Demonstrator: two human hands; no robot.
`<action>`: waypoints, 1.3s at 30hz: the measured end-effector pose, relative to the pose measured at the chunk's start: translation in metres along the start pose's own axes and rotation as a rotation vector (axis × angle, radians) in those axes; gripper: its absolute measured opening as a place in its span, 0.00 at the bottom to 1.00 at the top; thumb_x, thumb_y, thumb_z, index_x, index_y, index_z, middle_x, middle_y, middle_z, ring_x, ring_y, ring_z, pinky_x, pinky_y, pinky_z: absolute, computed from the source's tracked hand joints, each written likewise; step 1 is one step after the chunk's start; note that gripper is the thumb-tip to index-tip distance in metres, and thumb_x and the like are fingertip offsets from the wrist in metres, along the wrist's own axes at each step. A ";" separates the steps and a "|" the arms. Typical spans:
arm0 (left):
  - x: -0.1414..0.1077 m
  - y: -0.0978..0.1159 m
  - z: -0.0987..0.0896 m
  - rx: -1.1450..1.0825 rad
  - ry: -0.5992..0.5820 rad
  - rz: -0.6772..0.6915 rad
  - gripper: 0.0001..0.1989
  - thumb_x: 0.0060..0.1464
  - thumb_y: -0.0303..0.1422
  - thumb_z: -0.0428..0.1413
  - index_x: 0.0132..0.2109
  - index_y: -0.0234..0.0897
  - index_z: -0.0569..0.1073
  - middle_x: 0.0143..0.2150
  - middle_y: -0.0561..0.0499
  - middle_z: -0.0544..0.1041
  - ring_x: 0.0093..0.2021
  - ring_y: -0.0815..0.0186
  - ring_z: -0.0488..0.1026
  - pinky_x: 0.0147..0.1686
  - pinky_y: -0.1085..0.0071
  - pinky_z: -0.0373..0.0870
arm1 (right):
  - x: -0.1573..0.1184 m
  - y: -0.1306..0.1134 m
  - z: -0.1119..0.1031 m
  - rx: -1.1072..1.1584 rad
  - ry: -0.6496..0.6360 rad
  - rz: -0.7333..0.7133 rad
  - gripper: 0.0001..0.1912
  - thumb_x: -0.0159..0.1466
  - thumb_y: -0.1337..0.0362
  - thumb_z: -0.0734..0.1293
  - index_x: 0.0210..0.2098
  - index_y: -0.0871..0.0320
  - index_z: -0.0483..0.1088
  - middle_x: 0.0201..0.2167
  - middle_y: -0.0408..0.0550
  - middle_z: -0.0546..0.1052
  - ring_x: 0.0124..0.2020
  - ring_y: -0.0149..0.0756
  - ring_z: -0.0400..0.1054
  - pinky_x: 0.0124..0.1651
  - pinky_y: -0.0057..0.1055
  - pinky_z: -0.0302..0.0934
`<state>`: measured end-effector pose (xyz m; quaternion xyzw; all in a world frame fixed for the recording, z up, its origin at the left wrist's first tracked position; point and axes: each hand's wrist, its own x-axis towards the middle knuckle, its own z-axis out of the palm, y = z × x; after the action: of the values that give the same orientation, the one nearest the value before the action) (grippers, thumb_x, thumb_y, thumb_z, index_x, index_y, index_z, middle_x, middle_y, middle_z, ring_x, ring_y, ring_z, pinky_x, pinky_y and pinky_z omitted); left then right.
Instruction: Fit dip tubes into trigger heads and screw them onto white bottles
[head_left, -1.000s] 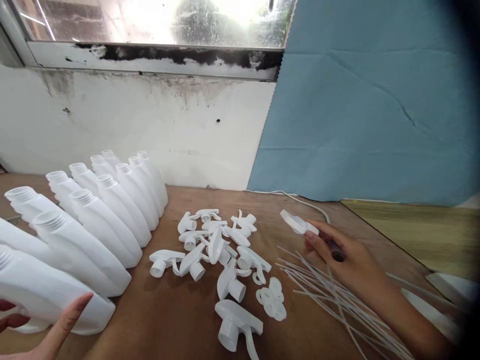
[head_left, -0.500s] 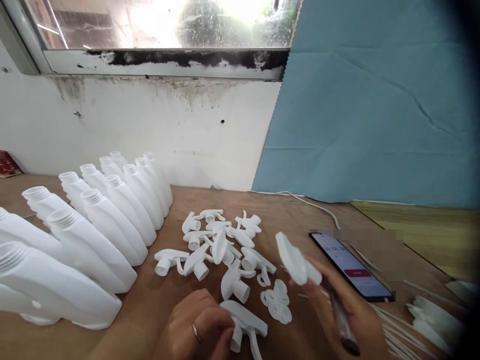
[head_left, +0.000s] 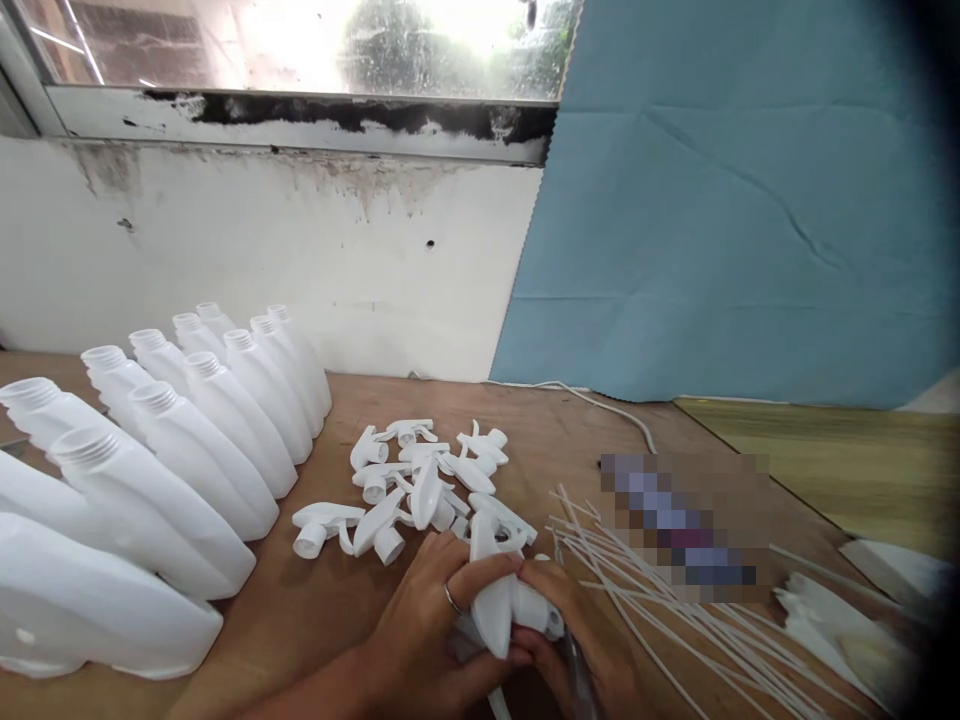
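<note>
Low in the middle, both of my hands meet around a white trigger spray head (head_left: 493, 610), its rounded top facing up. My left hand (head_left: 420, 625), wearing a ring, is closed with a finger lying across it. From the other side my right hand (head_left: 592, 625) grips its collar end. Also held against the right palm is a slim, dark-handled tool (head_left: 577, 680), whose working end is hidden. Just beyond my fingers lies a loose pile of similar spray heads (head_left: 426, 490). Part of another white piece shows beneath my hands.
Rows of white bottles (head_left: 225, 440) without caps stand on the left. Thin white tubes (head_left: 645, 590) lie spread to the right. Behind them is a blurred-out phone (head_left: 675, 520), with a white cable (head_left: 607, 400) near the wall and crumpled white plastic (head_left: 832, 630) at far right.
My right hand has moved left with its spray head to meet my left hand, which now grips it too. The tubes are more exposed. The view has shifted slightly right.
</note>
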<state>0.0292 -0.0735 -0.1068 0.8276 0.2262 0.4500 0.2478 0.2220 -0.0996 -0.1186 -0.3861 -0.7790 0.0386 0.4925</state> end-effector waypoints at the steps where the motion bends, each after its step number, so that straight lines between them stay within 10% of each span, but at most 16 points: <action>1: -0.002 -0.001 -0.001 -0.070 0.005 -0.040 0.27 0.59 0.35 0.59 0.63 0.48 0.60 0.49 0.45 0.70 0.48 0.55 0.68 0.48 0.61 0.65 | -0.003 0.001 0.000 0.024 0.004 0.031 0.20 0.71 0.51 0.61 0.58 0.54 0.66 0.47 0.53 0.76 0.46 0.45 0.73 0.49 0.34 0.70; 6: -0.013 -0.010 -0.008 -0.542 0.161 -0.433 0.20 0.59 0.34 0.59 0.55 0.48 0.60 0.43 0.51 0.68 0.37 0.66 0.66 0.36 0.72 0.65 | -0.008 0.003 -0.017 0.206 0.039 0.266 0.36 0.66 0.34 0.50 0.56 0.52 0.68 0.32 0.49 0.74 0.27 0.42 0.71 0.29 0.35 0.68; 11: -0.008 -0.013 -0.014 -0.826 0.255 -0.522 0.24 0.56 0.35 0.63 0.47 0.45 0.54 0.40 0.55 0.65 0.36 0.69 0.63 0.34 0.75 0.62 | 0.006 -0.010 -0.035 0.203 -0.057 0.262 0.21 0.69 0.44 0.59 0.48 0.50 0.72 0.31 0.47 0.77 0.31 0.43 0.75 0.35 0.33 0.71; 15: -0.003 -0.008 -0.011 -0.819 0.237 -0.528 0.24 0.56 0.35 0.63 0.43 0.44 0.51 0.35 0.58 0.63 0.32 0.71 0.59 0.32 0.77 0.59 | 0.014 -0.017 -0.030 0.193 -0.113 0.030 0.13 0.67 0.54 0.68 0.49 0.50 0.72 0.43 0.50 0.78 0.43 0.42 0.76 0.44 0.31 0.72; 30: -0.006 -0.006 -0.007 -0.428 0.259 -0.579 0.18 0.48 0.25 0.59 0.37 0.40 0.55 0.29 0.60 0.59 0.29 0.71 0.56 0.29 0.78 0.57 | 0.010 -0.012 -0.012 -0.071 -0.185 -0.389 0.20 0.62 0.75 0.64 0.54 0.60 0.69 0.41 0.53 0.81 0.41 0.42 0.76 0.44 0.39 0.71; 39: -0.005 -0.004 -0.007 -0.356 0.240 -0.562 0.14 0.48 0.25 0.55 0.36 0.40 0.55 0.27 0.59 0.60 0.27 0.70 0.57 0.28 0.76 0.57 | 0.009 -0.013 -0.006 0.109 -0.188 -0.293 0.26 0.59 0.79 0.61 0.56 0.60 0.66 0.39 0.51 0.80 0.38 0.40 0.75 0.41 0.37 0.70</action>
<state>0.0197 -0.0715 -0.1090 0.6180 0.3907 0.4906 0.4740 0.2175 -0.1047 -0.1038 -0.2359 -0.8663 0.0444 0.4380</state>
